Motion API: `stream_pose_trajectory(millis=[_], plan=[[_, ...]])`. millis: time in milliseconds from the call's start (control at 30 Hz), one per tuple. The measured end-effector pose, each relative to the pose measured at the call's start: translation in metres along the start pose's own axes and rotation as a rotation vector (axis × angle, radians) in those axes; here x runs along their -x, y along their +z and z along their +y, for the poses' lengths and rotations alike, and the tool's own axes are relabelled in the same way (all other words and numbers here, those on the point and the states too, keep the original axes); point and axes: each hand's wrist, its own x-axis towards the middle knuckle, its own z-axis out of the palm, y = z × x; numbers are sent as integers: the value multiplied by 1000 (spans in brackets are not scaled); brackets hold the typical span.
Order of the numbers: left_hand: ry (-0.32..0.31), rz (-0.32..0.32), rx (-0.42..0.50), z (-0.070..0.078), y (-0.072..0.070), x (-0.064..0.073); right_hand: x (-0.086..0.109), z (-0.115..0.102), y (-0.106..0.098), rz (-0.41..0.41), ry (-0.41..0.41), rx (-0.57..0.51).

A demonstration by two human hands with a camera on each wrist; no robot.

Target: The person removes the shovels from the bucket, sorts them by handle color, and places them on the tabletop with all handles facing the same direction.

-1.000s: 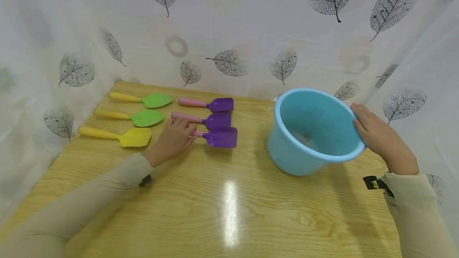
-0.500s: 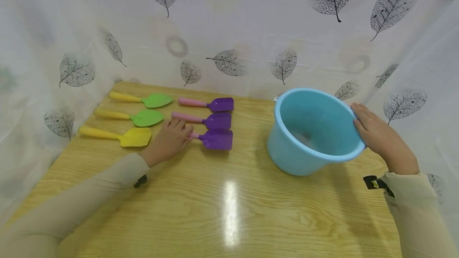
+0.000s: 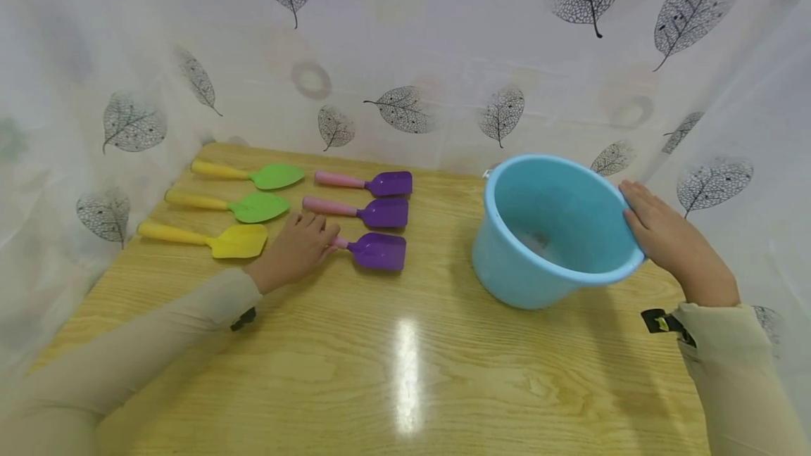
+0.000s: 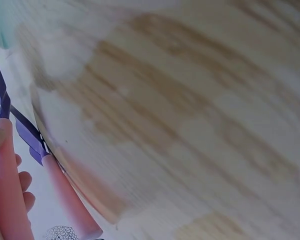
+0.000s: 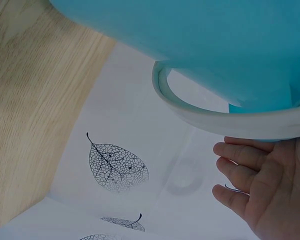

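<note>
My left hand [image 3: 296, 248] grips the pink handle of the front purple toy shovel [image 3: 380, 252]. In the left wrist view, fingers curl around that pink handle [image 4: 10, 185], with another shovel's pink handle [image 4: 70, 200] beside it. Two more purple shovels lie behind, the middle one [image 3: 385, 212] and the far one [image 3: 389, 184]. At the right, my right hand [image 3: 681, 241] rests against the rim of a light blue bucket [image 3: 519, 280]. Its fingers are extended in the right wrist view, just under the bucket's white carrying handle [image 5: 230, 120].
Left of the purple shovels lie two green trowels [image 3: 277, 176] with yellow handles and a yellow shovel [image 3: 239, 241]. A leaf-patterned white curtain [image 3: 437, 41] borders the wooden table [image 3: 304, 371] at the back and sides.
The left hand has drawn the front purple shovel slightly left and toward the near side, away from the middle one. The right hand and the bucket have stayed in place.
</note>
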Motion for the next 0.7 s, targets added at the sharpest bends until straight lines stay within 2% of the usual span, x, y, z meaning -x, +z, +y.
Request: stream_pose_trajectory(millis=[167, 700], plan=[[-10, -45, 4, 0, -1, 0, 0, -1, -1, -7, 2, -7], [-21, -104, 21, -2, 7, 1, 0, -1, -1, -16, 14, -11]])
